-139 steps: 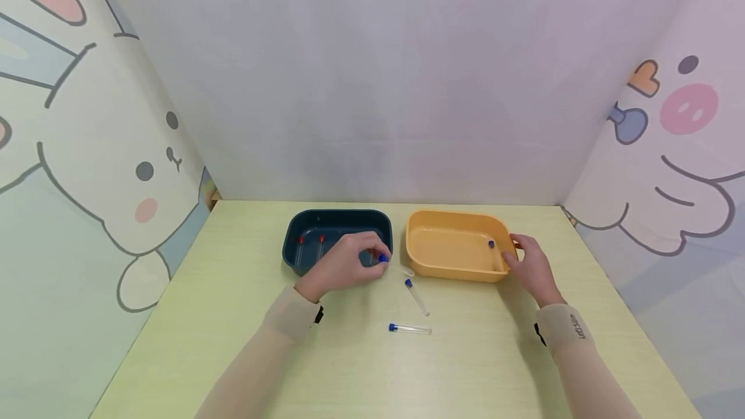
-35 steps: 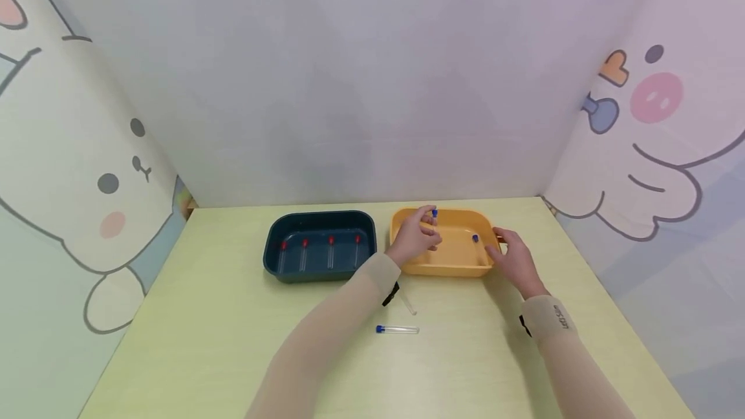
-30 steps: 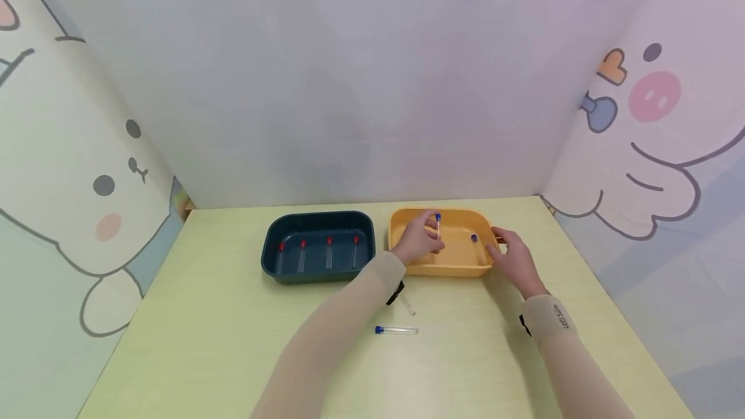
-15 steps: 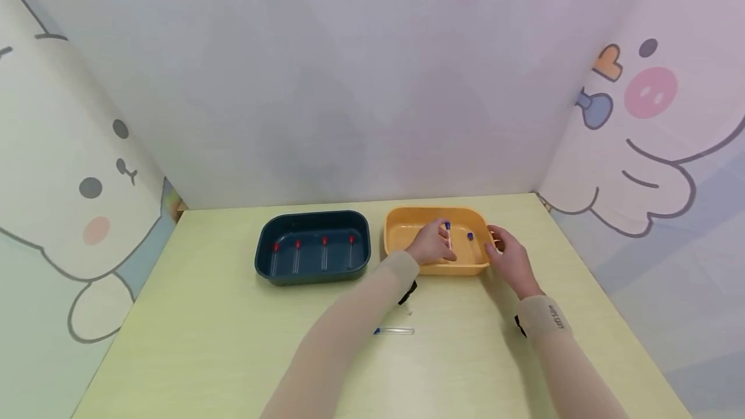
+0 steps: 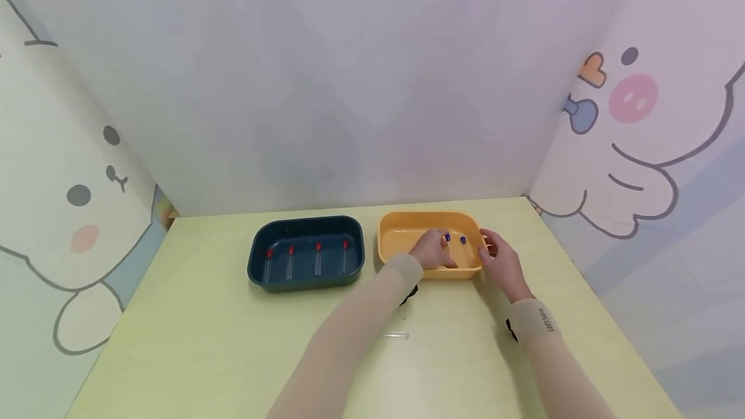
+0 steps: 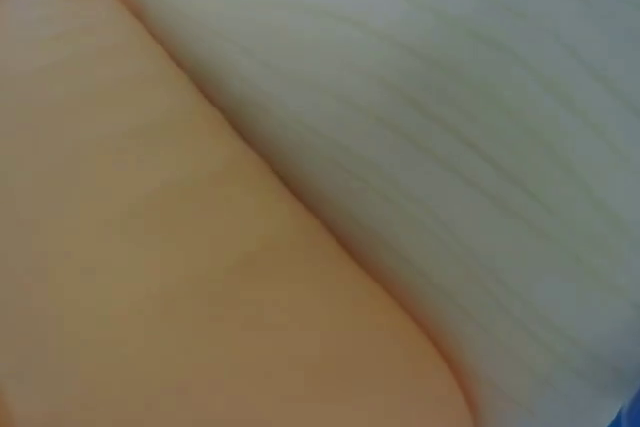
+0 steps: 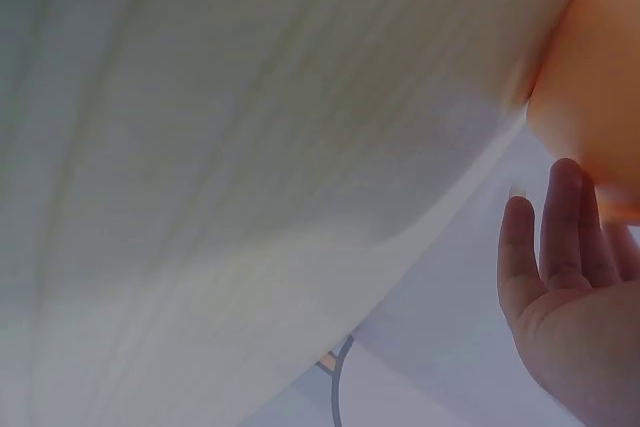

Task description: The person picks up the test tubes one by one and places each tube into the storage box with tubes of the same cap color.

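A person's left hand [image 5: 432,249] reaches into an orange tray [image 5: 401,238] on a pale wood-grain table [image 5: 460,370], finger and thumb bent around a blue-capped test tube [image 5: 447,237] and pinching it just above or at the tray floor; which of the two is unclear. A second blue-capped tube [image 5: 463,240] lies just beside it, toward the tray's right end. There, the right hand [image 5: 505,265] grips the tray by its end, thumb over the rim and fingers outside; the right wrist view shows the fingertips against the orange wall.

To the left, near the orange tray but apart from it, a dark blue tray [image 5: 305,284] holds four red-capped test tubes [image 5: 318,247] in a row, caps toward the far side. A clear tube [image 5: 396,336] lies on the table, one end hidden behind the beige left sleeve [image 5: 340,341]. A plain pale curtain [image 5: 302,83] hangs behind, flanked by a cartoon rabbit [image 5: 87,225] and pig [image 5: 634,99].
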The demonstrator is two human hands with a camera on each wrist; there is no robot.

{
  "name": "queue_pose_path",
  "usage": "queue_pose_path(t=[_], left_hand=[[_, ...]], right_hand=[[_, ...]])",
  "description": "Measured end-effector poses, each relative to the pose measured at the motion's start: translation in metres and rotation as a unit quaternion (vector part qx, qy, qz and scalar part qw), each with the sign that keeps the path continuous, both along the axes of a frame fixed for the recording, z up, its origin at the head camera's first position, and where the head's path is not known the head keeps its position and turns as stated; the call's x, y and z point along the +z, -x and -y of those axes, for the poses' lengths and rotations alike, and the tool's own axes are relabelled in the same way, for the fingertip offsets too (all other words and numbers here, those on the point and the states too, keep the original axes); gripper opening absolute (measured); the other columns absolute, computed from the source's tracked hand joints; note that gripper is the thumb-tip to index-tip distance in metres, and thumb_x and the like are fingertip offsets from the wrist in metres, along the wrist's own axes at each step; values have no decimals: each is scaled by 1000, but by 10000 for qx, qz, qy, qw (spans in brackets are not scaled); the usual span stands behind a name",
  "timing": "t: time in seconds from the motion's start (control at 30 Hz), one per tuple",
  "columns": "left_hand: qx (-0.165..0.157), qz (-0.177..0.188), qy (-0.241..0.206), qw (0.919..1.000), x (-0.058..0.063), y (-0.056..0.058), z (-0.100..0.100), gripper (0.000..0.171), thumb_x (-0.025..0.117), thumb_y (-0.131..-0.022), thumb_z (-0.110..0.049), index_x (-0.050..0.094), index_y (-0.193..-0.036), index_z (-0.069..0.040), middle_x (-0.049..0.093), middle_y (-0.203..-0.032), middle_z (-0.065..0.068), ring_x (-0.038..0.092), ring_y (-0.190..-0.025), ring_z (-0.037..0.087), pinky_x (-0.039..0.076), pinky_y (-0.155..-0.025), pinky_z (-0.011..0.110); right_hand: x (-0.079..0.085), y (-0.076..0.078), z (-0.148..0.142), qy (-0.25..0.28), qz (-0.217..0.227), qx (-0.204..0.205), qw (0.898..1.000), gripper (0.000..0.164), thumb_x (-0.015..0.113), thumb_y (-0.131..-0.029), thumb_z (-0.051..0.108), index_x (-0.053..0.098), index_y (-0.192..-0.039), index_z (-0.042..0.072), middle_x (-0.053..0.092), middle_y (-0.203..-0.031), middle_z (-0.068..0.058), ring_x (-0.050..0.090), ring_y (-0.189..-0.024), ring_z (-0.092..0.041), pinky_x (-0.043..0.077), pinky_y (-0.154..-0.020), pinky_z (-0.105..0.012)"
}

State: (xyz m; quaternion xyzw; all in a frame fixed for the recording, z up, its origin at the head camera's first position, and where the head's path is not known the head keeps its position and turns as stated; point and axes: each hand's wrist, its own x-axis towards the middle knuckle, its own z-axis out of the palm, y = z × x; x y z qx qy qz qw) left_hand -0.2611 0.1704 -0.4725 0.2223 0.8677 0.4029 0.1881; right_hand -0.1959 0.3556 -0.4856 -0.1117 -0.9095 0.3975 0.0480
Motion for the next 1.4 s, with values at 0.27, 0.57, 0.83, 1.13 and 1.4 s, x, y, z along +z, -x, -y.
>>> queue_pose_path(t=[0.27, 0.57, 0.83, 1.13, 1.4], left_hand=[[325, -336, 830, 9955, -13, 6, 0, 84, 93, -77, -29, 54, -150, -14, 53, -149, 10, 51, -138, 27, 50, -111, 37], [295, -286, 1046, 9937, -10, 7, 1, 86, 90, -81, -34, 50, -154, -15, 48, -155, 11, 49, -141, 27, 48, -114, 39], [245, -295, 1114, 9930, -2, 2, 3, 89, 88, -82, -35, 44, -157, -14, 45, -158, 13, 47, -144, 28, 46, -116, 39], [77, -115, 1154, 9932, 3, 1, 4, 88, 88, -84, -29, 43, -158, -13, 45, -158, 13, 48, -143, 28, 49, -113, 38], [-300, 222, 1317, 9906, 8, 7, 9, 88, 81, -89, -13, 32, -163, -16, 34, -168, 10, 41, -152, 26, 50, -111, 37]], right_hand=[[0, -1, 3, 49, 155, -37, 9999, 52, 51, -107, 14, 39, -157, 5, 52, -147, -28, 56, -129, -43, 50, -108, -55], [1, -1, 3, -6, 24, 14, 10000, 51, 50, -107, 14, 40, -157, 5, 53, -146, -29, 56, -130, -44, 49, -110, -56], [-1, -1, 1, -84, -46, 0, 10000, 51, 50, -107, 13, 40, -156, 4, 54, -145, -29, 56, -129, -45, 49, -110, -57], [-1, -2, 1, -85, -3, -33, 10000, 51, 50, -107, 14, 40, -156, 4, 53, -146, -29, 56, -130, -45, 48, -111, -57], [-2, -1, 1, -97, -70, -40, 9999, 51, 51, -107, 14, 41, -156, 3, 54, -145, -29, 56, -130, -44, 48, -110, -57]])
